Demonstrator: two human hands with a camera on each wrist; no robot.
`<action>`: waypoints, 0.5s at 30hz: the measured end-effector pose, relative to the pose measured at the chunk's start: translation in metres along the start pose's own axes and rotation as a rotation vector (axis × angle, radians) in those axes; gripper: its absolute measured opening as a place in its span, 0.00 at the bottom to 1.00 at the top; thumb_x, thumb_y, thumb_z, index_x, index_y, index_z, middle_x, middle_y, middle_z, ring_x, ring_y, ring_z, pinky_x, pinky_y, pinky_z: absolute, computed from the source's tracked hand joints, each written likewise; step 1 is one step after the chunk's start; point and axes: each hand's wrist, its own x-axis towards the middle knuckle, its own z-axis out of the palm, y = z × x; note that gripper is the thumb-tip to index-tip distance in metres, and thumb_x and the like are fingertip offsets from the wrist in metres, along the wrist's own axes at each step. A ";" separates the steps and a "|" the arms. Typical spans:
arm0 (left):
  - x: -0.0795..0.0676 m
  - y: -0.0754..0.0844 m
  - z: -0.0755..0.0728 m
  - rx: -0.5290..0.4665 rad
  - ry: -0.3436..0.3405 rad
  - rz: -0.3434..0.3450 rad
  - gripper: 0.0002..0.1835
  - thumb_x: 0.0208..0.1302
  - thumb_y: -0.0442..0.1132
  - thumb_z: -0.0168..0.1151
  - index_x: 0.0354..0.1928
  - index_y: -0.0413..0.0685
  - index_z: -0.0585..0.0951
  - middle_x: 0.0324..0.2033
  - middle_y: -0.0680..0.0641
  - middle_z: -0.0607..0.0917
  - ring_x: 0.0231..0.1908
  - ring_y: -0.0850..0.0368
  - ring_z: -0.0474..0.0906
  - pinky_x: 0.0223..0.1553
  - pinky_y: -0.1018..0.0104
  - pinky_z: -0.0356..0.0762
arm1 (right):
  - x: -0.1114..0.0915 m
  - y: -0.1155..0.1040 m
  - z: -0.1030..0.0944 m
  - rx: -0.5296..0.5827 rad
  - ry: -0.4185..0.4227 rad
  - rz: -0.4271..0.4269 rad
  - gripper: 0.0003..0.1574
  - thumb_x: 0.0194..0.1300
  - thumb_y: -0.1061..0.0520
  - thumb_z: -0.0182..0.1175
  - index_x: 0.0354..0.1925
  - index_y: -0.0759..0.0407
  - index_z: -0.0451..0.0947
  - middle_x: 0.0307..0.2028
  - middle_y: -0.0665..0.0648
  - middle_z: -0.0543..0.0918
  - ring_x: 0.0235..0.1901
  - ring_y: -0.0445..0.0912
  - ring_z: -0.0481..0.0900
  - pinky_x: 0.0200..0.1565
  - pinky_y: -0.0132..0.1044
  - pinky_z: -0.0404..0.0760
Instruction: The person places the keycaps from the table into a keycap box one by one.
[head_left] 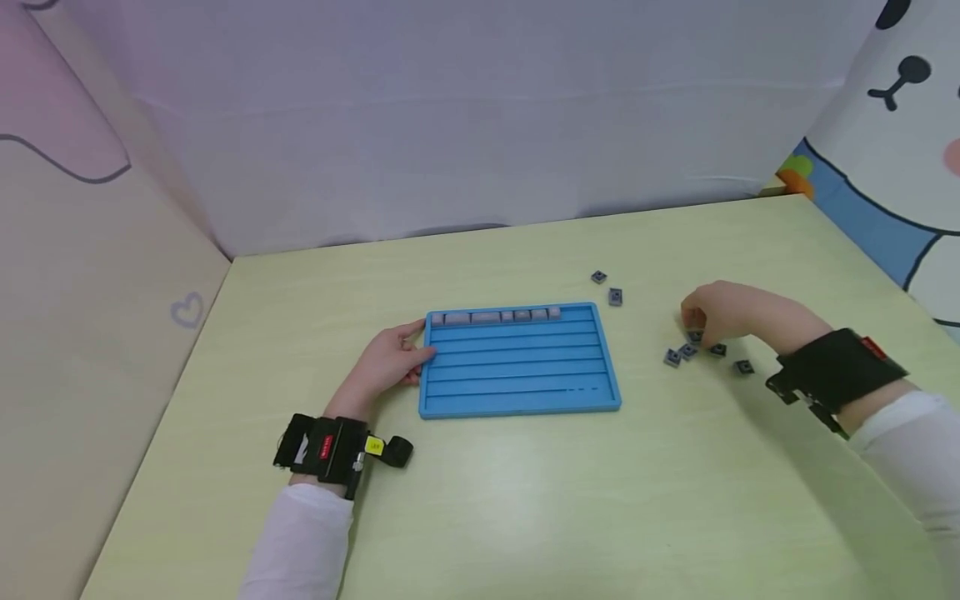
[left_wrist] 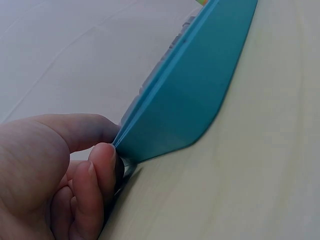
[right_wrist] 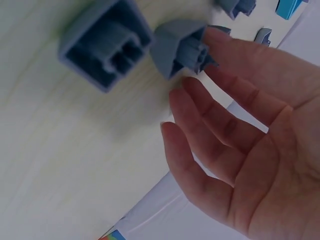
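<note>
The left hand pinches the left edge of the blue tray, thumb on top and fingers curled below. The right hand, at the right of the head frame, has its thumb and fingers narrowly bent around a small grey keycap; the thumb touches its rim in the right wrist view, but I cannot tell whether it is truly pinched (the index fingertip is hidden behind it).

The tray lies in the centre of the head frame, with a row of keycaps along its top ledge, filling it from the left end to near the right one. Its lower ledges run bare beneath.

Loose caps crowd the reaching fingers: two overlap closely at their lower left, another sits just right of them, and one more lies further to the lower right. Two others lie apart, up beyond the tray's upper right corner. The right hand itself screens part of the tabletop.

Each wrist wears a black strap. A pale cloth hangs across the top, and a cartoon-printed panel fills the upper right.
</note>
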 end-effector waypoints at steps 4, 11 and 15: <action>0.000 0.000 0.000 -0.002 0.001 -0.008 0.35 0.65 0.41 0.59 0.72 0.46 0.58 0.14 0.52 0.73 0.14 0.62 0.73 0.22 0.72 0.74 | 0.000 0.000 0.001 -0.001 0.009 -0.010 0.11 0.49 0.68 0.65 0.33 0.63 0.76 0.30 0.56 0.75 0.30 0.49 0.68 0.34 0.43 0.71; 0.000 0.000 0.000 0.010 0.010 -0.017 0.35 0.65 0.41 0.59 0.72 0.46 0.58 0.15 0.52 0.74 0.14 0.62 0.73 0.22 0.71 0.74 | 0.001 -0.002 0.001 -0.017 0.027 -0.028 0.08 0.50 0.68 0.63 0.30 0.62 0.74 0.27 0.54 0.73 0.28 0.48 0.67 0.32 0.41 0.69; -0.001 0.000 0.000 0.010 0.008 -0.016 0.35 0.65 0.41 0.59 0.72 0.46 0.58 0.15 0.52 0.74 0.14 0.62 0.73 0.22 0.71 0.74 | 0.000 -0.004 0.000 -0.009 0.041 -0.018 0.07 0.52 0.66 0.64 0.31 0.62 0.75 0.28 0.54 0.74 0.29 0.48 0.69 0.32 0.42 0.70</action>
